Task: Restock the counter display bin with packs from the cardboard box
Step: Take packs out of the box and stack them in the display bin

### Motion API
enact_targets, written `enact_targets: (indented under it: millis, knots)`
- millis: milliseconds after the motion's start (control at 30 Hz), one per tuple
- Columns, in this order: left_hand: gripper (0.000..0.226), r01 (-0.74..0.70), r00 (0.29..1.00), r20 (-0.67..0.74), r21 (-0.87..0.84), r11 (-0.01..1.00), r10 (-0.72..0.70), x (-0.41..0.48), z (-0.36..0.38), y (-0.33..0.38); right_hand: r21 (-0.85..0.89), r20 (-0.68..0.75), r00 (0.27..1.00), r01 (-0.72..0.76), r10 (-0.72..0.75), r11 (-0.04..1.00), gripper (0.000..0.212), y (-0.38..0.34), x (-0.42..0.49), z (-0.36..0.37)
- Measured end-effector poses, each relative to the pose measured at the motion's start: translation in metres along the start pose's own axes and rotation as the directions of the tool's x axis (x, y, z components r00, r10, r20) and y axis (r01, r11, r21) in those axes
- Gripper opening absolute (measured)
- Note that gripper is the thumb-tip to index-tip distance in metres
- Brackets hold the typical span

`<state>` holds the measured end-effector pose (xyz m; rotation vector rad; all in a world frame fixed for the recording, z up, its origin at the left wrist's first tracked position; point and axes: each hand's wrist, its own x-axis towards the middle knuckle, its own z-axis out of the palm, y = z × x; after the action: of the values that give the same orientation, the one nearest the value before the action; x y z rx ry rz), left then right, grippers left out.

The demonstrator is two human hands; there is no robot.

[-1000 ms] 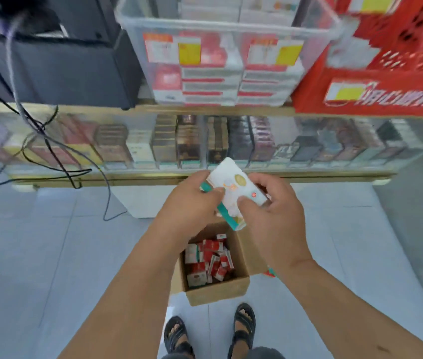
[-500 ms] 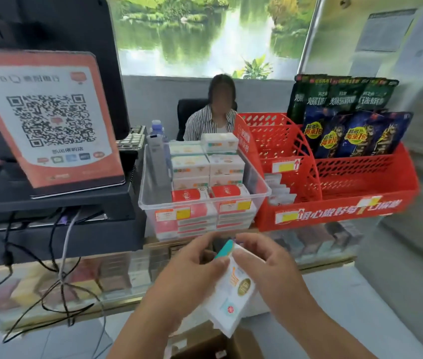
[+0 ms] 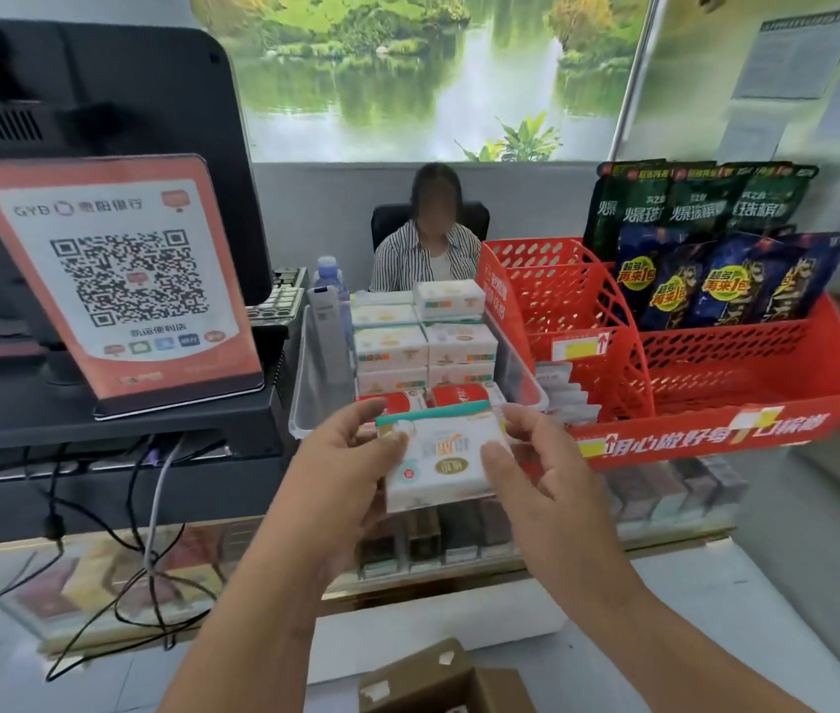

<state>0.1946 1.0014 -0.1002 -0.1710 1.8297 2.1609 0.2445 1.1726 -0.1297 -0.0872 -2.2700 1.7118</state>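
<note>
A white tissue pack point(image 3: 441, 455) with a teal top edge is held upright between both hands. My left hand point(image 3: 343, 463) grips its left side and my right hand point(image 3: 536, 465) grips its right side. The pack hovers just in front of the clear plastic display bin point(image 3: 322, 388) on the counter. That bin holds stacked white packs at the back and red-topped packs at the front. The cardboard box point(image 3: 438, 681) stands on the floor below, with only its flaps showing at the bottom edge.
A red mesh basket point(image 3: 747, 383) with dark snack bags stands right of the bin. A QR-code stand point(image 3: 119, 285) and a black monitor point(image 3: 99, 95) are on the left, with dangling cables. A glass display counter point(image 3: 664, 501) lies below. A person sits behind the counter.
The view has lifted from the floor box up to the counter. Both hands have carried the pack upward and turned it upright, close to the clear bin's front rim.
</note>
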Motion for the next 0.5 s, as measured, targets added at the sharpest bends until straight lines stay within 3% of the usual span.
enact_targets:
  millis: [33,100,167,233,300,433,500]
  knots:
    - [0.041,-0.015,1.0,-0.024,0.014,1.0,0.016,0.005,0.001,0.003,-0.212,0.031,0.992,0.13,-0.126,0.969,0.038,0.0,0.007,-0.005]
    - [0.041,-0.041,0.998,-0.055,0.038,0.998,0.043,0.017,0.007,0.008,-0.557,0.227,0.897,0.439,-0.379,0.705,0.062,0.001,0.029,-0.013]
    - [0.04,-0.066,0.995,-0.072,0.057,0.996,0.07,0.031,0.016,0.012,-0.689,0.442,0.781,0.61,-0.44,0.391,0.073,-0.002,0.052,-0.015]
    - [0.037,-0.085,0.991,-0.1,0.089,0.992,0.094,0.044,0.026,0.016,-0.714,0.546,0.714,0.67,-0.439,0.201,0.077,-0.002,0.073,-0.017]
    - [0.035,-0.098,0.985,-0.132,0.115,0.988,0.113,0.057,0.035,0.019,-0.725,0.564,0.696,0.675,-0.444,0.136,0.08,0.001,0.092,-0.016]
    - [0.033,-0.111,0.971,-0.199,0.129,0.985,0.135,0.082,0.048,0.028,-0.696,0.526,0.552,0.717,-0.647,0.045,0.044,0.018,0.127,-0.011]
    - [0.034,-0.128,0.963,-0.218,0.151,0.98,0.159,0.091,0.048,0.033,-0.674,0.537,0.519,0.738,-0.665,0.032,0.045,0.023,0.144,-0.005]
